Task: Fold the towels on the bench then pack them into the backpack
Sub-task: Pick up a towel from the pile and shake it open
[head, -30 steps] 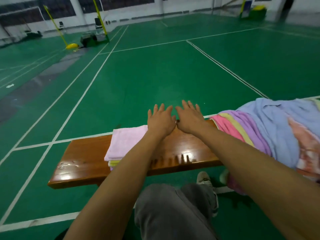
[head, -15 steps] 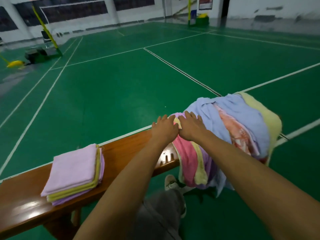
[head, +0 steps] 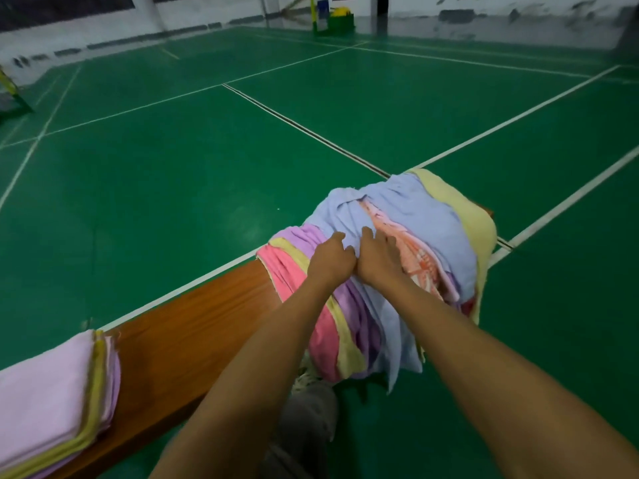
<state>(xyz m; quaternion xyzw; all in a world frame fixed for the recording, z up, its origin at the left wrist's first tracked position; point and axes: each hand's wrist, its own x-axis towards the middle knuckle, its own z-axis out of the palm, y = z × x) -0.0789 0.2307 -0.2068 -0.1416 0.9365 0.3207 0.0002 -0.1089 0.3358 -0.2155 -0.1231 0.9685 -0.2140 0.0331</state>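
Observation:
A heap of unfolded towels in blue, pink, lilac, yellow and an orange print drapes over the right end of the wooden bench. My left hand and my right hand sit side by side on the heap, fingers curled into the light blue towel at its near edge. A stack of folded towels, pink on top with yellow and lilac under it, lies on the bench at the lower left. No backpack is in view.
Green court floor with white lines surrounds the bench. My grey trouser leg and a shoe show below the bench, between my arms. A green and yellow stand is far off by the back wall.
My view has swung right, away from the folded stack. Both hands have moved from the bare bench top onto the heap and their fingers have curled into the blue towel.

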